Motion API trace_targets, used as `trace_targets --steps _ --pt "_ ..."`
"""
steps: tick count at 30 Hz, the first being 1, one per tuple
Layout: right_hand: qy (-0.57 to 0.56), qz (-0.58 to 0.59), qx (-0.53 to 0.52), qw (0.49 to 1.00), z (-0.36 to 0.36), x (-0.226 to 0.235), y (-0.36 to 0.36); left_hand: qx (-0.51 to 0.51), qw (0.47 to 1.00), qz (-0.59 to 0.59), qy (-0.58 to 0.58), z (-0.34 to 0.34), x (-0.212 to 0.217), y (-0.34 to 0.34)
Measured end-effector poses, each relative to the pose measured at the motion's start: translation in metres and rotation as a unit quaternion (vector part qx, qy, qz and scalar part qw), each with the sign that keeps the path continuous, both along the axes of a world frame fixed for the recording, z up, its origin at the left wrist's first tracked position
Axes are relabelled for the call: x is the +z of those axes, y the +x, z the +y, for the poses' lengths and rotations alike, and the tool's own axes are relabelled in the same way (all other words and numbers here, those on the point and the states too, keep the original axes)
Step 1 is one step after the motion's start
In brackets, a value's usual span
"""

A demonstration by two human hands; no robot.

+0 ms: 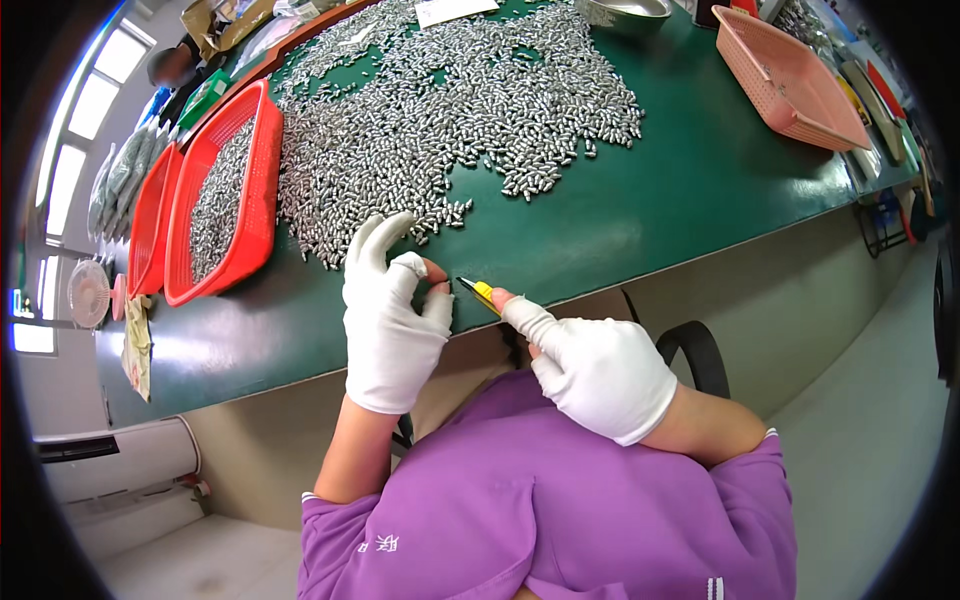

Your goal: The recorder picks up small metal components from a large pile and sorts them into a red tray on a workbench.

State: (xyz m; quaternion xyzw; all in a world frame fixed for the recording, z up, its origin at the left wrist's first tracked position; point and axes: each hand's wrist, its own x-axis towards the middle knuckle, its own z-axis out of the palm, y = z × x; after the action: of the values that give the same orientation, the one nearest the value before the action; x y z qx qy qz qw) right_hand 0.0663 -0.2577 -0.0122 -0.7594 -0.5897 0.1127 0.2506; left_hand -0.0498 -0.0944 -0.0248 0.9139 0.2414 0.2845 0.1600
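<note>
My right hand point(605, 375), in a white glove with the thumb tip bare, grips a yellow craft knife point(485, 291). Its narrow blade points left toward my other hand, over the near edge of the table. My left hand point(392, 310), gloved the same way with bare thumb and forefinger tips, is closed in a pinch while its other fingers stretch forward. Whatever sits between those tips is too small to make out. Just beyond lies a wide spread of small silvery metal parts point(450, 110), and the left fingers reach its front edge.
On the left of the green table point(690, 190) stands a red plastic basket point(262, 190) full of similar parts, beside another red basket point(150, 225). A pink basket point(790, 80) is at the right, a metal bowl point(625, 12) at the back. Another person point(178, 85) is far left.
</note>
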Motion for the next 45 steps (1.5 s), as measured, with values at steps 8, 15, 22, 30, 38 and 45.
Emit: trace_targets --steps 8,15,22,30,38,45 --pt "0.0 -0.012 0.038 0.999 0.002 -0.003 0.0 -0.011 1.0 -0.007 0.001 0.003 -0.001 -0.003" --pt "0.004 0.026 0.039 0.999 0.006 -0.002 0.003 -0.011 1.0 0.004 0.002 0.006 0.001 -0.004" --pt "-0.045 0.033 0.067 0.996 0.015 0.018 0.022 -0.033 0.999 -0.016 -0.037 0.008 0.002 -0.004" --pt "-0.099 -0.011 0.074 0.992 0.017 0.022 0.022 -0.028 0.999 -0.002 -0.038 0.006 0.008 -0.006" --pt "0.133 -0.134 -0.179 0.966 0.007 0.021 0.081 -0.114 0.987 -0.096 -0.054 0.02 0.017 -0.007" --pt "-0.077 -0.29 -0.321 0.898 0.01 0.004 0.171 0.005 0.951 -0.138 -0.277 0.048 0.031 0.004"
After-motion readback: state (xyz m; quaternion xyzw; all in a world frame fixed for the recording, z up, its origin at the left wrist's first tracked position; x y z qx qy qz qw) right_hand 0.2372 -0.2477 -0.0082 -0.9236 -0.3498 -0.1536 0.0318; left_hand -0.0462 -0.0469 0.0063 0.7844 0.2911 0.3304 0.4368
